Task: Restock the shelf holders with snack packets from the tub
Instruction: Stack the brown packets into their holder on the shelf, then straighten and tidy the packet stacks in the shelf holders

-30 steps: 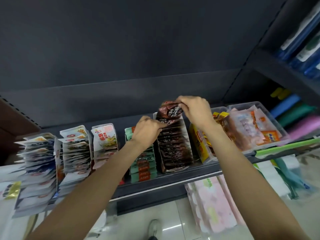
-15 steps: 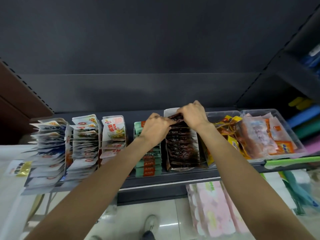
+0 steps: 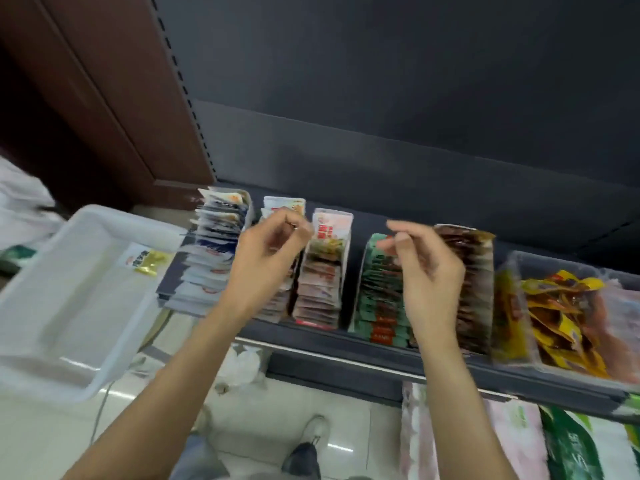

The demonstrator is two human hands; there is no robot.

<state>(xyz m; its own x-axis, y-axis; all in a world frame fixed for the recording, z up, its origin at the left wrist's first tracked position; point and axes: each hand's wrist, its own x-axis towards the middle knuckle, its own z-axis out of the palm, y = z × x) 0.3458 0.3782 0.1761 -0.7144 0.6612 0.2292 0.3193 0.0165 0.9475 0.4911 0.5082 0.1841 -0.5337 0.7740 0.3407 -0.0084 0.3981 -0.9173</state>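
Both our hands hang free in front of the shelf [image 3: 346, 344], holding nothing: left hand [image 3: 266, 261] and right hand [image 3: 427, 271] with fingers loosely curled. We judge the next step is a reach left to the tub [image 3: 79, 299]; best to pinch its one packet [image 3: 147, 263] by an edge. On the shelf, holders [image 3: 320, 268] stand packed with upright packets, and a bin [image 3: 568, 313] at right holds loose yellow ones.

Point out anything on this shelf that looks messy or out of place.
The yellow and orange packets in the clear bin at the shelf's right end lie jumbled, not filed upright like the holder rows. One yellow-and-white packet lies in the white tub.
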